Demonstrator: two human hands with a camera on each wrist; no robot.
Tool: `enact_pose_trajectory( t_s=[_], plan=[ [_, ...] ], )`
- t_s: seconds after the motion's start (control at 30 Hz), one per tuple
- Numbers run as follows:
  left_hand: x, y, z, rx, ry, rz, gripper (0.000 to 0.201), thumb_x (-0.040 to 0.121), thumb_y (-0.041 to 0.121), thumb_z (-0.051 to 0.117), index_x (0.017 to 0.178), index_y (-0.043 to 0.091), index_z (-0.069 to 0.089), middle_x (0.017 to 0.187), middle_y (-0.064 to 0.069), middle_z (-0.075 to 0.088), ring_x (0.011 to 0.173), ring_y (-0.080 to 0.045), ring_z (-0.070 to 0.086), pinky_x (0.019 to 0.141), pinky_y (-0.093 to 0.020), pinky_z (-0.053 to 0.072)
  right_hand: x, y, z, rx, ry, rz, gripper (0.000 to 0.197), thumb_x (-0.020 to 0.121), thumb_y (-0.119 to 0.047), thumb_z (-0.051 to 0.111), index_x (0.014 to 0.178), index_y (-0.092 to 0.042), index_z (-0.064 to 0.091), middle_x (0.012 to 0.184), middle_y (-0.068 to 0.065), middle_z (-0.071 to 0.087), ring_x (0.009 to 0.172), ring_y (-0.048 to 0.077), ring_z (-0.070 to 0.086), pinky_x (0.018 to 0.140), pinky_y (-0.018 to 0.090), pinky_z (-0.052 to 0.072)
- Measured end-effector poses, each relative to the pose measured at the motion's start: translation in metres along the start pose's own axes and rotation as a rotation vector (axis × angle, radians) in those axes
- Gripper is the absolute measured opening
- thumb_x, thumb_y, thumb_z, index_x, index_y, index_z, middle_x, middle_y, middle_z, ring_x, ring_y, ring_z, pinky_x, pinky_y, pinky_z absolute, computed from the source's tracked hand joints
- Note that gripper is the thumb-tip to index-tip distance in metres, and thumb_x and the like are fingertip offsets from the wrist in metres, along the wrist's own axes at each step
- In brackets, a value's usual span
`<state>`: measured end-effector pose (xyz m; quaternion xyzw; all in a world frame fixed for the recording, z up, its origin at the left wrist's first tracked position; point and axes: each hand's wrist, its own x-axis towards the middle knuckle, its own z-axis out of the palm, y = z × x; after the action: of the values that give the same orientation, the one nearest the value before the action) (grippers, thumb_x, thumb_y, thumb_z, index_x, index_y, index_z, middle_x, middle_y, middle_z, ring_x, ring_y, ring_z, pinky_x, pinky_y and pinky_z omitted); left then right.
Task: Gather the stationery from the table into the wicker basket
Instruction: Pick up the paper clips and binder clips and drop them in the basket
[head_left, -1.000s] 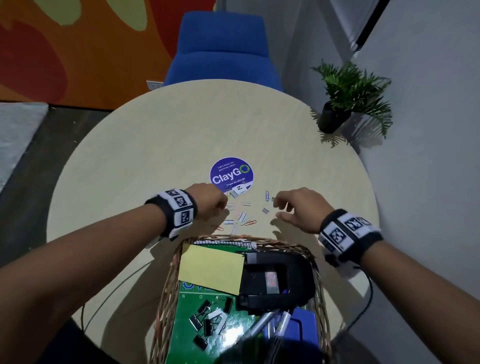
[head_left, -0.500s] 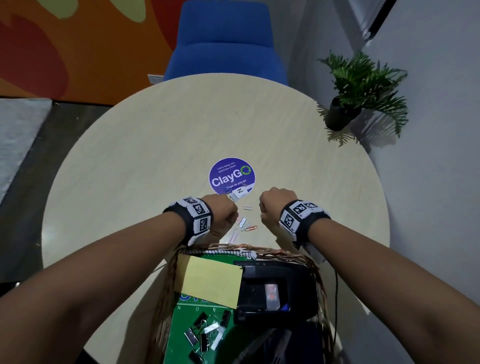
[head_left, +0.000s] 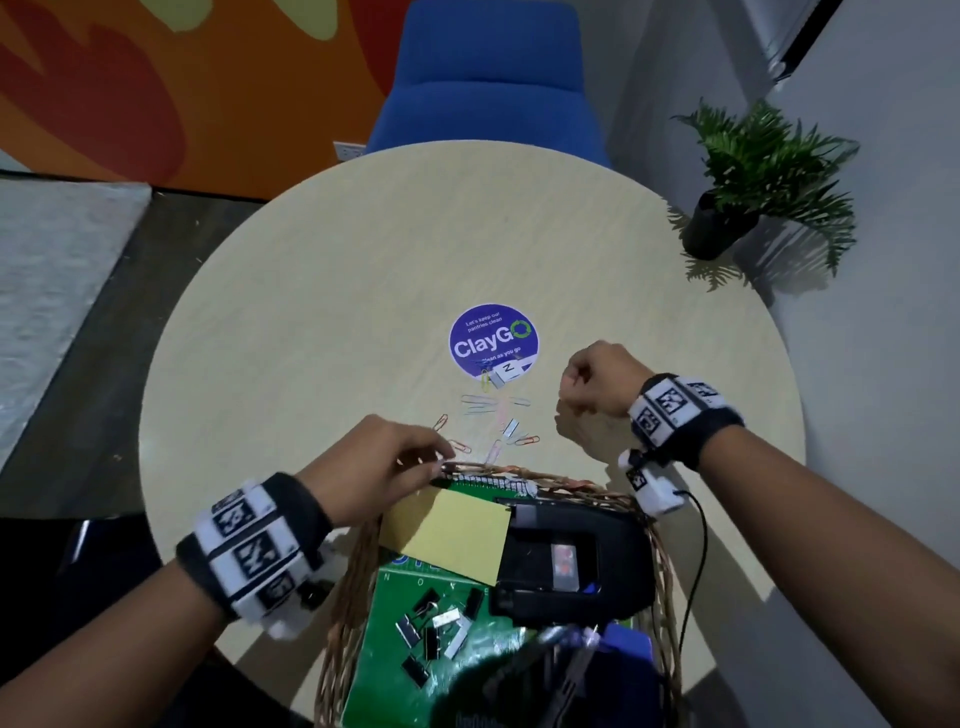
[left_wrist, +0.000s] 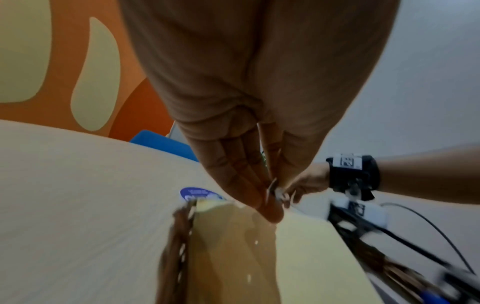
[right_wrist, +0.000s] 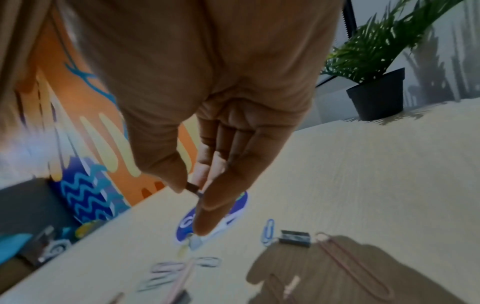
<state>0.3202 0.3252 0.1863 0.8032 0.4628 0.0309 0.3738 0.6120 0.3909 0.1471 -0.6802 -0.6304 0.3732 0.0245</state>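
Observation:
Several coloured paper clips (head_left: 496, 415) and a small binder clip (head_left: 511, 427) lie on the round table (head_left: 337, 291), just beyond the wicker basket (head_left: 347, 597). My left hand (head_left: 441, 460) hovers at the basket's far rim, above the yellow sticky note (head_left: 447, 535). In the left wrist view my left hand (left_wrist: 272, 193) pinches a small pale clip between bunched fingertips. My right hand (head_left: 569, 382) is raised over the table to the right of the clips. In the right wrist view my right hand (right_wrist: 192, 188) pinches a small dark clip between thumb and fingers.
The basket holds a green notebook (head_left: 405, 670), a black desk tool (head_left: 571, 561), several binder clips (head_left: 436, 623) and pens. A purple ClayGo sticker (head_left: 492, 340) marks the table's middle. A potted plant (head_left: 727, 218) stands at the right rim, a blue chair (head_left: 488, 88) beyond.
Both hands were close together over the clips. The left hand has drawn back to the basket's rim, and the right hand has lifted away to the right.

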Motion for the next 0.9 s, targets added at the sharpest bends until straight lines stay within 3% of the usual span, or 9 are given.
enact_pose_trajectory(
  t_s=[0.07, 0.17, 0.27, 0.33, 0.47, 0.57, 0.67, 0.77, 0.9],
  plan=[
    [-0.024, -0.004, 0.017, -0.010, -0.045, 0.014, 0.017, 0.090, 0.023, 0.058, 0.104, 0.027, 0.068, 0.078, 0.015, 0.069, 0.066, 0.006, 0.059, 0.063, -0.008, 0.043, -0.014, -0.001, -0.005, 0.152, -0.023, -0.033, 0.009, 0.079, 0.001, 0.063, 0.077, -0.007, 0.066, 0.061, 0.007, 0.068, 0.053, 0.014, 0.065, 0.050, 0.019, 0.050],
    [-0.054, -0.007, 0.044, -0.069, -0.108, 0.015, 0.019, 0.090, 0.026, 0.059, 0.106, 0.032, 0.068, 0.088, 0.020, 0.071, 0.078, 0.004, 0.064, 0.071, -0.011, 0.047, -0.037, -0.008, -0.002, 0.211, -0.050, -0.101, 0.009, 0.081, 0.001, 0.065, 0.088, -0.004, 0.070, 0.074, 0.013, 0.070, 0.064, 0.025, 0.068, 0.058, 0.026, 0.057],
    [-0.074, -0.005, 0.065, -0.091, -0.148, 0.027, 0.027, 0.089, 0.036, 0.058, 0.115, 0.038, 0.063, 0.099, 0.022, 0.071, 0.084, 0.002, 0.066, 0.078, -0.018, 0.052, -0.065, -0.026, 0.011, 0.182, -0.057, -0.202, 0.013, 0.077, 0.003, 0.066, 0.084, -0.006, 0.074, 0.079, 0.012, 0.073, 0.066, 0.021, 0.065, 0.067, 0.029, 0.055],
    [-0.084, -0.003, 0.071, -0.085, -0.150, 0.041, 0.035, 0.088, 0.041, 0.059, 0.122, 0.040, 0.058, 0.107, 0.022, 0.070, 0.091, 0.006, 0.064, 0.083, -0.016, 0.051, -0.088, -0.040, 0.027, 0.169, -0.098, -0.267, 0.013, 0.076, 0.002, 0.068, 0.082, -0.008, 0.075, 0.080, 0.009, 0.074, 0.073, 0.019, 0.067, 0.073, 0.026, 0.054],
    [-0.092, -0.002, 0.058, -0.138, -0.045, 0.006, 0.037, 0.085, 0.045, 0.061, 0.121, 0.040, 0.059, 0.103, 0.025, 0.069, 0.092, 0.012, 0.062, 0.084, -0.017, 0.052, -0.126, -0.064, 0.056, 0.188, -0.133, -0.323, 0.010, 0.077, -0.004, 0.071, 0.082, -0.012, 0.075, 0.077, 0.006, 0.075, 0.072, 0.012, 0.069, 0.071, 0.022, 0.053],
    [-0.092, -0.008, 0.039, -0.188, 0.040, -0.059, 0.038, 0.078, 0.055, 0.055, 0.115, 0.044, 0.058, 0.100, 0.027, 0.066, 0.091, 0.013, 0.063, 0.085, -0.014, 0.052, -0.141, -0.077, 0.064, 0.204, -0.094, -0.373, 0.015, 0.080, -0.004, 0.065, 0.084, -0.015, 0.075, 0.073, -0.007, 0.069, 0.064, -0.003, 0.060, 0.064, 0.007, 0.043],
    [-0.085, -0.017, 0.024, -0.186, 0.137, -0.097, 0.030, 0.083, 0.033, 0.065, 0.113, 0.032, 0.065, 0.103, 0.019, 0.070, 0.091, 0.012, 0.064, 0.085, -0.013, 0.052, -0.145, -0.080, 0.063, 0.228, -0.097, -0.400, 0.016, 0.083, -0.003, 0.064, 0.086, -0.014, 0.075, 0.074, -0.009, 0.067, 0.066, -0.002, 0.062, 0.066, 0.004, 0.042],
    [-0.078, -0.025, 0.014, -0.163, 0.181, -0.113, 0.024, 0.085, 0.023, 0.067, 0.109, 0.026, 0.069, 0.100, 0.015, 0.072, 0.091, 0.011, 0.064, 0.083, -0.011, 0.052, -0.137, -0.068, 0.049, 0.321, 0.009, -0.365, 0.019, 0.084, 0.000, 0.061, 0.085, -0.015, 0.073, 0.078, -0.005, 0.070, 0.072, 0.004, 0.066, 0.072, 0.014, 0.051],
    [-0.059, -0.021, 0.001, -0.088, 0.198, -0.080, 0.022, 0.087, 0.034, 0.062, 0.106, 0.027, 0.069, 0.099, 0.020, 0.070, 0.090, 0.010, 0.063, 0.078, -0.015, 0.052, -0.122, -0.037, 0.013, 0.418, 0.233, -0.287, 0.016, 0.082, 0.003, 0.065, 0.085, -0.012, 0.071, 0.077, -0.002, 0.071, 0.072, 0.010, 0.067, 0.073, 0.015, 0.052]
  ],
)
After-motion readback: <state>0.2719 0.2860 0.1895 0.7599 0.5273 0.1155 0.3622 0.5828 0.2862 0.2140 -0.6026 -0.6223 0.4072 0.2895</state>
